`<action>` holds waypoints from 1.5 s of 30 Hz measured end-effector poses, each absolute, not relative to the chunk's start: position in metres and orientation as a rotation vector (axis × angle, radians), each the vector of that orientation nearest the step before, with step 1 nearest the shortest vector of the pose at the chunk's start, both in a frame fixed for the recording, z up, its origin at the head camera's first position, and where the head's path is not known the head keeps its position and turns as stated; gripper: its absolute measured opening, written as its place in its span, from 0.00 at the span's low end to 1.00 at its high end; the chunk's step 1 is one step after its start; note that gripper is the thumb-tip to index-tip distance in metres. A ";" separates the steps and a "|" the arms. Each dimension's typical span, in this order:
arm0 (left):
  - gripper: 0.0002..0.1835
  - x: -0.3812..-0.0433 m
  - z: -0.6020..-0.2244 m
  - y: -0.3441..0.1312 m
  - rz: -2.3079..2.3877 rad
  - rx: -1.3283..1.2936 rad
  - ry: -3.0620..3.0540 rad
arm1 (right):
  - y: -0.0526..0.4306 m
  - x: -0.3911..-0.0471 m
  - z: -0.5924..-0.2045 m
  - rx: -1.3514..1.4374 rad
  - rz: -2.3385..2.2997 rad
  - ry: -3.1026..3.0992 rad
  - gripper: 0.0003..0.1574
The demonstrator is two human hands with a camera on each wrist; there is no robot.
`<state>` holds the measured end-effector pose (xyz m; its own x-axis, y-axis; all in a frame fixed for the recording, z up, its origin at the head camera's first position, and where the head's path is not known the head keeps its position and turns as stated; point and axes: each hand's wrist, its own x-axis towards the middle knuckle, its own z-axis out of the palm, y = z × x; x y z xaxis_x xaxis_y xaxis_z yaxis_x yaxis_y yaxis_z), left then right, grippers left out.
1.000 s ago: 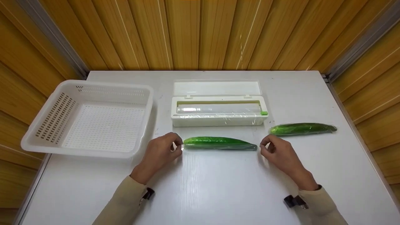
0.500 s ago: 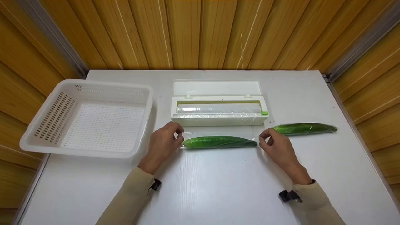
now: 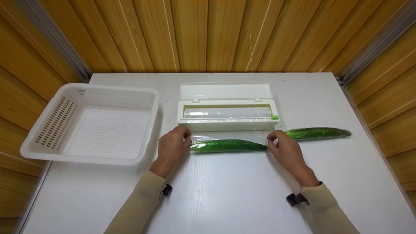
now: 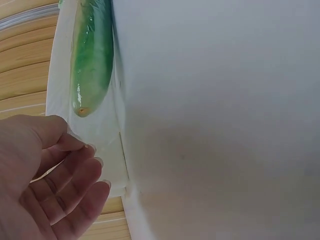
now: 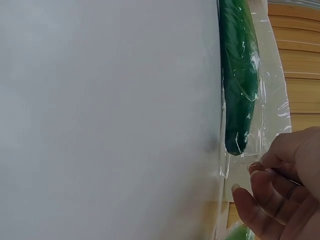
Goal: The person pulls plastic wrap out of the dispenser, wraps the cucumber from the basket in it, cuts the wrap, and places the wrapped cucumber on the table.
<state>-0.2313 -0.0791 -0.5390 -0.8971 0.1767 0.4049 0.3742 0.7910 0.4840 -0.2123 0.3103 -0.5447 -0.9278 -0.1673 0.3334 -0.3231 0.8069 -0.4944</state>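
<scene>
A green cucumber [image 3: 227, 146] lies crosswise on the white table, with clear plastic wrap [image 3: 211, 137] drawn over it. At its left end my left hand [image 3: 174, 144] pinches the film between thumb and forefinger. My right hand [image 3: 286, 148] pinches the wrap at the other end in the same way. Seen from the left wrist, the cucumber's blunt tip [image 4: 90, 95] sits just beyond my fingertips, under shiny film. In the right wrist view, creased film covers the cucumber's dark end [image 5: 239, 125]. Behind stands a white cling film dispenser [image 3: 227, 126], its lid raised and a roll inside.
A white perforated plastic basket [image 3: 148, 136] stands at the left. Another cucumber [image 3: 321, 133], wrapped in film, lies to the right, just beyond my right hand. A green slider [image 3: 275, 117] sits on the dispenser's right end. Wood-patterned walls enclose the table's back and sides.
Both hands have moved away from me, toward the dispenser, drawing the film edge from the cucumber's near side up over it. The cucumber has shifted slightly the same way.
</scene>
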 end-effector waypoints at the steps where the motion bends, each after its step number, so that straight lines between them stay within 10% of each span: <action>1: 0.06 -0.231 -0.540 -0.079 -0.812 -0.406 -2.651 | 0.310 -0.213 -0.545 0.381 0.810 -2.730 0.09; 45: 0.14 -0.215 -0.540 -0.091 -1.115 -0.667 -2.860 | 0.317 -0.212 -0.546 0.538 0.940 -2.919 0.13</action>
